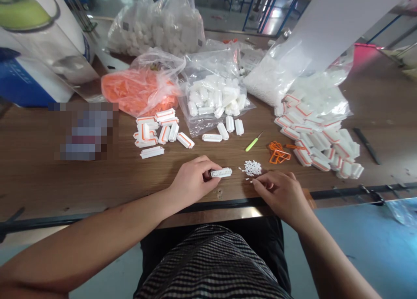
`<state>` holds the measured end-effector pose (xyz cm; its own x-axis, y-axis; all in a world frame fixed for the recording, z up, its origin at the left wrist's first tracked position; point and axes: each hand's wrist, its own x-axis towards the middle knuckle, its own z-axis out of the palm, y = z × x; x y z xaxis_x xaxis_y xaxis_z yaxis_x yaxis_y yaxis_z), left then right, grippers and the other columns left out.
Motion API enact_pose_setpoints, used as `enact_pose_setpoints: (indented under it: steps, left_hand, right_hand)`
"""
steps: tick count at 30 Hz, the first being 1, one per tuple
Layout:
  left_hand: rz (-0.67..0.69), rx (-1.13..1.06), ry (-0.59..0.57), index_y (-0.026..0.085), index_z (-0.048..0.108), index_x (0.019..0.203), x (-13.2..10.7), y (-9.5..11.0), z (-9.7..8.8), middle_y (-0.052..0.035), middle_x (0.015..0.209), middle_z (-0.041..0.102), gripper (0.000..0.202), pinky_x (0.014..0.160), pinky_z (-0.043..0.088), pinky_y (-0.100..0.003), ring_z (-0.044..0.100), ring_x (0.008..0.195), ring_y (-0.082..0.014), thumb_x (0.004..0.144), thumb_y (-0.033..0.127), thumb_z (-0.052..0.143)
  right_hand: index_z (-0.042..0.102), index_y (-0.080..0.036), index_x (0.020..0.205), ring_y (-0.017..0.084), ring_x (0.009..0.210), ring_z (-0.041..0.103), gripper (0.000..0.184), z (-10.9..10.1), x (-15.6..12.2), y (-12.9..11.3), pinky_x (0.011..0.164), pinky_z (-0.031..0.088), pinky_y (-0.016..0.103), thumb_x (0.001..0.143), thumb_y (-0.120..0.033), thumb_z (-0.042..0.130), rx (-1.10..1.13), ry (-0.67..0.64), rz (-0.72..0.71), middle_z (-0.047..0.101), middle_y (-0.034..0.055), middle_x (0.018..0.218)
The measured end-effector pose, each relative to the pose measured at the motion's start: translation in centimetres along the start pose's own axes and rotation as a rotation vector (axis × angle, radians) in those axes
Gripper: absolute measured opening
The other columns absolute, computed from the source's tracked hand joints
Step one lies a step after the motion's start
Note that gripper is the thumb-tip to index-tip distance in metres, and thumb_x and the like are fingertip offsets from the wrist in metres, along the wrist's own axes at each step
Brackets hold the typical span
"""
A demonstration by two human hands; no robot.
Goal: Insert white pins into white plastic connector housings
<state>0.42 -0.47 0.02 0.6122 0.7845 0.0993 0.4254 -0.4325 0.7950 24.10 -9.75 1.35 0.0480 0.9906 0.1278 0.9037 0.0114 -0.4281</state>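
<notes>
on the wooden counter (39,177), lower centre, the left hand (192,181) pinches a white plastic strip (220,173); the right hand (276,199) presses together on a tiny white piece (251,181) just beside a heap of white pieces (253,167) (a clear bag of white parts (215,99) sits upper centre, blue metal racks (260,12) beyond).

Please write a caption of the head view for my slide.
Left hand holds a white plastic part; right hand beside small white pieces on a wooden table.

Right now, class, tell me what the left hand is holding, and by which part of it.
The left hand holds a white plastic piece by its left end, pinched in the fingers.
</notes>
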Motion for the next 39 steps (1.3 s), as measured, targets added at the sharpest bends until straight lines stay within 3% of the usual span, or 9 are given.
enact_pose_setpoints:
  steps: [4, 9, 16, 25, 33, 36, 39]
  left_hand:
    - [0.010, 0.008, 0.002, 0.021, 0.073, 0.092, 0.0, 0.0, 0.0, 0.0008, 0.080, 0.062, 0.015, 0.063, 0.046, -0.026, 0.057, 0.064, -0.0106, 0.080, 0.018, 0.065]
    - [0.019, 0.006, 0.006, 0.020, 0.073, 0.092, 0.1, 0.1, -0.1, 0.0008, 0.080, 0.062, 0.015, 0.063, 0.045, -0.025, 0.057, 0.065, -0.0106, 0.079, 0.016, 0.066]
    - [0.025, -0.011, 0.006, 0.020, 0.072, 0.093, 0.1, 0.0, 0.0, 0.0005, 0.081, 0.063, 0.014, 0.064, 0.046, -0.026, 0.057, 0.065, -0.0106, 0.080, 0.017, 0.066]
    - [0.029, 0.001, 0.011, 0.020, 0.073, 0.092, 0.1, -0.1, 0.0, 0.0005, 0.079, 0.062, 0.014, 0.063, 0.045, -0.026, 0.056, 0.065, -0.0107, 0.080, 0.017, 0.066]
    - [0.008, 0.002, 0.002, 0.020, 0.073, 0.091, 0.1, 0.2, -0.1, 0.0010, 0.079, 0.062, 0.015, 0.063, 0.045, -0.025, 0.056, 0.065, -0.0106, 0.079, 0.015, 0.066]
    - [-0.004, 0.012, -0.010, 0.020, 0.073, 0.093, 0.2, 0.2, 0.0, 0.0007, 0.081, 0.063, 0.017, 0.065, 0.046, -0.026, 0.057, 0.065, -0.0110, 0.078, 0.015, 0.066]
    - [-0.018, 0.002, -0.017, 0.021, 0.073, 0.094, 0.1, 0.2, 0.0, 0.0013, 0.081, 0.062, 0.018, 0.065, 0.046, -0.025, 0.057, 0.064, -0.0105, 0.078, 0.015, 0.067]
  right_hand:
    - [0.069, -0.024, 0.071, 0.019, 0.066, 0.063, 0.023, -0.7, 0.0, 0.3, 0.076, 0.037, 0.038, 0.087, -0.036, 0.058, 0.044, -0.002, 0.018, 0.071, -0.0001, 0.072]
    - [0.074, -0.027, 0.079, 0.021, 0.080, 0.066, 0.021, -0.5, 0.1, 0.7, 0.077, 0.036, 0.039, 0.089, -0.035, 0.058, 0.051, -0.048, -0.084, 0.073, 0.0011, 0.083]
    - [0.065, -0.023, 0.063, 0.017, 0.058, 0.061, 0.027, -0.1, -0.3, 0.6, 0.073, 0.035, 0.037, 0.087, -0.032, 0.058, -0.043, -0.028, -0.015, 0.067, -0.0017, 0.061]
    - [0.075, -0.029, 0.081, 0.022, 0.082, 0.067, 0.020, -0.7, -0.1, 1.9, 0.081, 0.038, 0.042, 0.089, -0.037, 0.059, 0.086, -0.086, -0.028, 0.074, 0.0006, 0.087]
    - [0.068, -0.023, 0.076, 0.019, 0.076, 0.063, 0.020, -1.3, 0.1, 1.7, 0.076, 0.034, 0.037, 0.092, -0.027, 0.055, -0.053, -0.124, -0.239, 0.070, 0.0007, 0.077]
    - [0.064, -0.022, 0.070, 0.018, 0.069, 0.060, 0.021, -1.5, 0.3, 1.1, 0.074, 0.034, 0.036, 0.089, -0.025, 0.057, -0.039, -0.115, -0.222, 0.065, -0.0008, 0.068]
    - [0.064, -0.022, 0.071, 0.017, 0.068, 0.060, 0.018, -1.1, 1.1, -0.3, 0.073, 0.038, 0.034, 0.088, -0.024, 0.059, 0.117, -0.070, -0.187, 0.065, -0.0008, 0.069]
